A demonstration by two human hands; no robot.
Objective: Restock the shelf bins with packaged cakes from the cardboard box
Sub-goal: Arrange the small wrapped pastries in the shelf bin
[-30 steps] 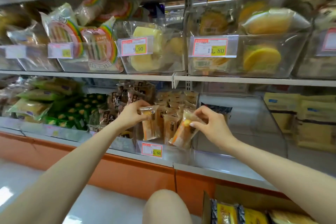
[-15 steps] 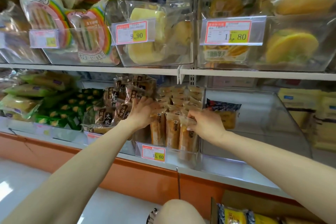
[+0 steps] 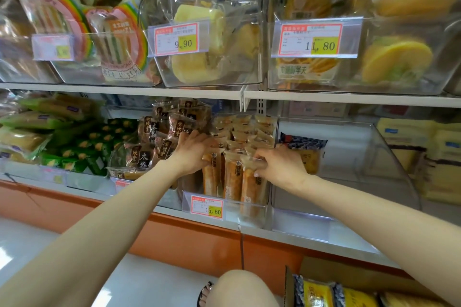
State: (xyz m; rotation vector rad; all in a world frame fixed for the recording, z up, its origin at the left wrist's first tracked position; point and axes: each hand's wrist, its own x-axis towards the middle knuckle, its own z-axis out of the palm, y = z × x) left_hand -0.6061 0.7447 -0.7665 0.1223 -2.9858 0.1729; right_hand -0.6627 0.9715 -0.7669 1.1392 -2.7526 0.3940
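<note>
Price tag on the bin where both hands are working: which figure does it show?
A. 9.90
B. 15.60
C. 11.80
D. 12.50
B. The left hand and the right hand are both at the upright cake packs in the lower-shelf bin, and the price tag on its front reads 15.60; the 9.90 and 11.80 tags sit on the shelf above.

Even, bright store light falls across the shelving, with soft shadows and pale glare on the clear plastic shelf bins (image 3: pixel 349 182) and the glossy white floor (image 3: pixel 22 244). Wide-angle distortion bows the white shelf edge (image 3: pixel 349 99) and stretches the frame's corners; the upper-left rainbow-printed cake packets (image 3: pixel 62 15) are smeared by blur.
</note>
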